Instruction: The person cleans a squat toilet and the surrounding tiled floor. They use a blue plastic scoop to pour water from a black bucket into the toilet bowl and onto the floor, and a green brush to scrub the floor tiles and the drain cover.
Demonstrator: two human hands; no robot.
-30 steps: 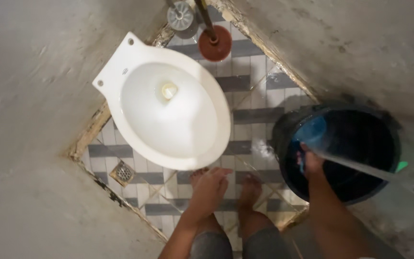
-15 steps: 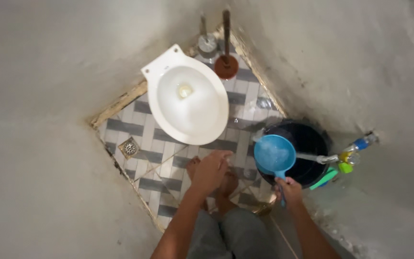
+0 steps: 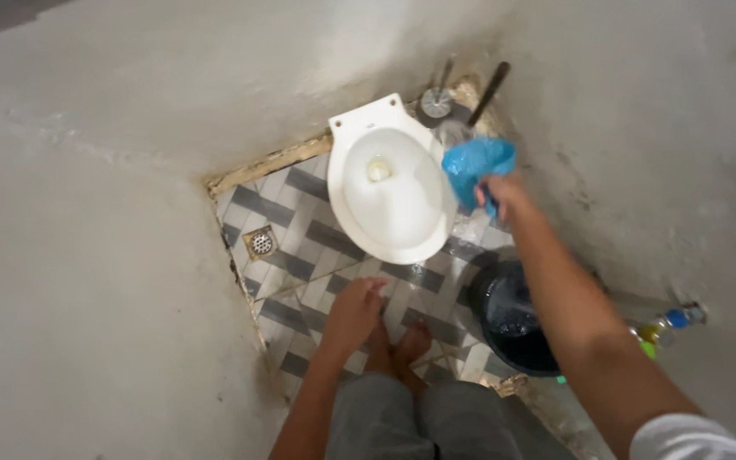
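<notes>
Small home bathroom: white ceramic toilet bowl [image 3: 392, 192], grey-and-white tiled floor [image 3: 300, 247] with square metal drain [image 3: 261, 243], black water bucket [image 3: 511, 317].

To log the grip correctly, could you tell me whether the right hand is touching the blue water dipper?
Touching. The head view shows the right hand closed around the handle of the blue water dipper, held up beside the white toilet bowl.

we see blue dipper [image 3: 477, 169] | white toilet bowl [image 3: 393, 192] | black bucket [image 3: 513, 319] | grey-white striped tile floor [image 3: 300, 255] | grey shorts [image 3: 419, 422] | white sleeve [image 3: 692, 443]
</notes>
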